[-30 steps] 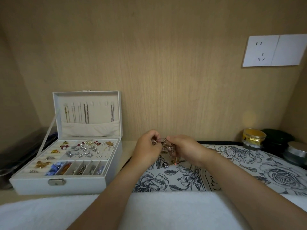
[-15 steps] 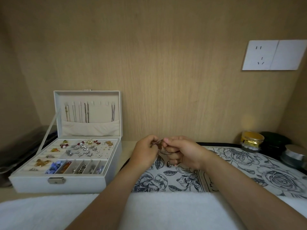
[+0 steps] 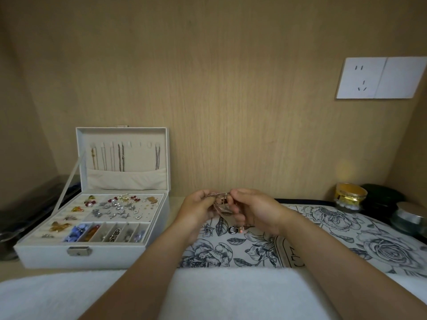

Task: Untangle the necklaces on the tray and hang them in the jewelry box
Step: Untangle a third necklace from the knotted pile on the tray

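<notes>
My left hand (image 3: 196, 210) and my right hand (image 3: 256, 210) meet above the flower-printed tray (image 3: 323, 229). Both pinch a tangle of thin necklace chains (image 3: 220, 200) stretched between the fingertips. Loops hang down from it, ending in small pendants (image 3: 234, 229) just over the tray. To the left stands the open white jewelry box (image 3: 92, 227). Several chains (image 3: 121, 158) hang from hooks inside its upright lid, and some hooks on the right stand bare. Earrings and charms fill the compartments below.
A gold-lidded jar (image 3: 350, 196), a dark round case (image 3: 381, 199) and a silver-lidded jar (image 3: 409, 217) stand at the tray's far right. A white towel (image 3: 219, 294) lies along the near edge. Dark objects (image 3: 30, 204) sit left of the box. A wall socket (image 3: 379, 77) is high right.
My hands have pulled the tangle a little wider and lifted its top strand level between the fingertips. The pendants swing lower over the tray. The box has not moved.
</notes>
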`<state>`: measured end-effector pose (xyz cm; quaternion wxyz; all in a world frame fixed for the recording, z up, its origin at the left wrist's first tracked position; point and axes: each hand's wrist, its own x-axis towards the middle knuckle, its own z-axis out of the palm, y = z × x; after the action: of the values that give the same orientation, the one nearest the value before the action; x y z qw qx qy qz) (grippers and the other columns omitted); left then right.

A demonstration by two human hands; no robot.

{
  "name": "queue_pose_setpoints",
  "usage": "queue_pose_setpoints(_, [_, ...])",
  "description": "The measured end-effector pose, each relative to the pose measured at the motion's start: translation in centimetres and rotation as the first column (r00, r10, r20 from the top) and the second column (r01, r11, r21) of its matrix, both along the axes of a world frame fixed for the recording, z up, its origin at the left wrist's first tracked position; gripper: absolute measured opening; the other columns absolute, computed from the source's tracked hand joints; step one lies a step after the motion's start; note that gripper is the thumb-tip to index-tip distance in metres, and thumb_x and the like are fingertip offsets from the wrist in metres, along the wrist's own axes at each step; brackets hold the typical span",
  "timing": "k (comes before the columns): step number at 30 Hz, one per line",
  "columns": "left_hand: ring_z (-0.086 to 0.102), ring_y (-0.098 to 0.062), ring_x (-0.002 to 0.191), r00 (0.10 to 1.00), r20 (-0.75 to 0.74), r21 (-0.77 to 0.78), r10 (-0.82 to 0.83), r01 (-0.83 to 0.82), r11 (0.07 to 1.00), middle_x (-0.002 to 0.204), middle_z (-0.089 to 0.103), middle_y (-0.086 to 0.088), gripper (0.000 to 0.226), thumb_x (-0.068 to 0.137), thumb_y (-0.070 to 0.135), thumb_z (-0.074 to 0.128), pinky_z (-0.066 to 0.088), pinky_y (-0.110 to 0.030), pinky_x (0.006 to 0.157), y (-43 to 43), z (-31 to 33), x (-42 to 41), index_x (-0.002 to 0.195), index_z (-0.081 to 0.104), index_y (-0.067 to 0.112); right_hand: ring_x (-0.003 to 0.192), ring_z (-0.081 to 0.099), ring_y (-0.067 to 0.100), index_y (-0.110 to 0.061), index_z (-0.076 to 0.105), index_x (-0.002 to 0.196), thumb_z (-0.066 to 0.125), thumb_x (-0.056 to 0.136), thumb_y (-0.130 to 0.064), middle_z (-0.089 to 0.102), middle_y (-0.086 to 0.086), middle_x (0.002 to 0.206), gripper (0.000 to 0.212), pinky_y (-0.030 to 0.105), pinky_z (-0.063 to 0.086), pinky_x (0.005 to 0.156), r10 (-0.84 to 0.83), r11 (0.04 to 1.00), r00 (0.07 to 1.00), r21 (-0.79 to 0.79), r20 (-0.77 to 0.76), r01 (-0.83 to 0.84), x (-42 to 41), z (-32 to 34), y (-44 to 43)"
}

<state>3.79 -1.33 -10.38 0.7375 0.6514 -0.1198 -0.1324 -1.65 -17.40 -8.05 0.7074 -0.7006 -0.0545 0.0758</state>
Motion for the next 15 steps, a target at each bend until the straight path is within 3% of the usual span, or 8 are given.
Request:
queue_pose_setpoints(3, [0.052,-0.013,0.058,0.995,-0.018,-0.015,-0.097,0.097,0.995,0.070,0.060,-0.004,0.015,0.099,0.003,0.049,0.052,-0.028,0.062,-0.3,0.2,-0.6,0.101,0.064,0.000,0.043,0.025,0.010,-0.014,0.060,0.087,0.044,0.106,-0.028,0.035,-0.006,0.052,0.029,0.023,0.023,0.044,-0.102,0.990,0.995,-0.102,-0.007,0.101,0.3,0.1,-0.6])
queue_pose_setpoints(6, [0.037,-0.013,0.049,0.989,-0.060,-0.024,-0.133,0.132,0.991,0.052,0.042,0.003,0.021,0.100,0.004,0.040,0.044,-0.029,0.055,-0.2,0.5,-0.7,0.096,0.060,0.003,0.038,0.039,0.010,-0.010,0.064,0.089,0.055,0.102,-0.026,0.062,0.000,0.060,0.023,0.025,0.030,0.045,-0.162,0.974,0.985,-0.148,0.058,0.169,0.1,0.0,-0.7])
queue_pose_setpoints(8, [0.033,-0.015,0.047,0.976,-0.099,-0.056,-0.194,0.189,0.980,0.046,0.032,0.004,0.025,0.096,0.005,0.035,0.041,-0.032,0.058,0.5,0.6,-0.7,0.084,0.056,0.006,0.044,0.049,0.011,-0.007,0.068,0.091,0.064,0.096,-0.019,0.071,0.006,0.075,0.014,0.026,0.041,0.045,-0.188,0.972,0.980,-0.130,0.067,0.195,-0.2,0.0,-0.9])
queue_pose_setpoints(11, [0.033,-0.018,0.050,0.974,-0.113,-0.149,-0.194,0.176,0.973,0.047,0.028,0.004,0.024,0.091,0.013,0.034,0.043,-0.036,0.066,1.0,0.6,-0.7,0.072,0.049,0.010,0.048,0.053,0.013,0.000,0.070,0.096,0.071,0.090,-0.020,0.063,0.007,0.064,0.021,0.025,0.047,0.046,-0.216,0.972,0.975,-0.083,0.041,0.219,-0.4,0.2,-1.3])
queue_pose_setpoints(15, [0.047,-0.017,0.065,0.986,-0.039,-0.164,-0.162,0.154,0.974,0.065,0.048,0.002,0.020,0.097,0.018,0.043,0.047,-0.042,0.090,0.9,0.5,-0.2,0.078,0.048,0.013,0.044,0.047,0.014,-0.004,0.071,0.099,0.063,0.096,-0.030,0.053,0.003,0.055,0.027,0.025,0.044,0.048,-0.182,0.972,0.983,-0.146,0.036,0.186,-0.3,0.3,-1.0])
